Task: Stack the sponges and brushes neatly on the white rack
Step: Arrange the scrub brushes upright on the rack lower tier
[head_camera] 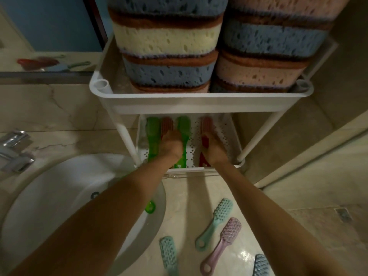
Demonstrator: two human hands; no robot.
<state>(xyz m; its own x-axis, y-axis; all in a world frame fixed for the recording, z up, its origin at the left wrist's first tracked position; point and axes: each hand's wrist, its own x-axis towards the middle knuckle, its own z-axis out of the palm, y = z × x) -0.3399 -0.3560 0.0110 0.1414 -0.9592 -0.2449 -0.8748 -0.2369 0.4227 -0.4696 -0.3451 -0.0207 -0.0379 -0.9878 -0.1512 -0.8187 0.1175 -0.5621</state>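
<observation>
Below, on the lower shelf (224, 132) of the white rack (199, 105), the right hand (214, 150) curled round a red brush (206, 124) toward the right edge, the left hand (171, 145) covered neighbouring green brushes (183, 126), its grip unclear, under the upper tier of stacked sponges (169, 40); pastel brushes (223, 211) lay on the counter (185, 196).

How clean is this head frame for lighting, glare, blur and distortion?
Head view: dim overall; wide-angle distortion bows the white rack; its lower shelf is shadowed, leaving the left hand, right hand and red brush soft; glare spots the counter beside the pink brush.
</observation>
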